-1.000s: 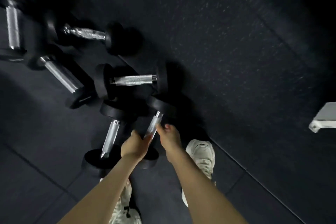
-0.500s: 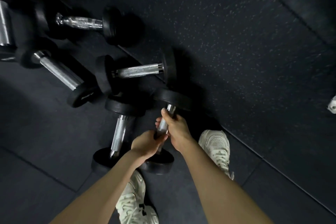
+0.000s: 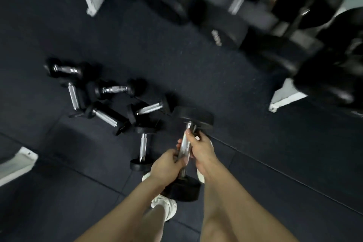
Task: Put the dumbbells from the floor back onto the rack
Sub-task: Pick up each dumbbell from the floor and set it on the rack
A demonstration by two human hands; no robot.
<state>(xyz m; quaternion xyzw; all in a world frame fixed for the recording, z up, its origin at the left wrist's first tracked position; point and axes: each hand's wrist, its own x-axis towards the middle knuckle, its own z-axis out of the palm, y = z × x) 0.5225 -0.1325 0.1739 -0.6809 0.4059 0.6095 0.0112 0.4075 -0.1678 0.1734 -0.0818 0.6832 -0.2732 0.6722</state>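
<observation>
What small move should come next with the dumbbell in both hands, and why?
Probably carry the dumbbell toward the rack at upper right: the left hand and right hand both grip its handle, and it appears lifted off the floor.

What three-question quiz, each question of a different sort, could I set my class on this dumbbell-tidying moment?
1. True or false: only one hand holds the raised dumbbell.
2. Multiple choice: the loose dumbbells on the floor lie A) left of the hands, B) right of the hands, C) behind the feet.
3. Short answer: which grips the handle nearer the far head, the left hand or the right hand?
Key: 1 false, both hands grip it; 2 A; 3 the right hand.
</observation>
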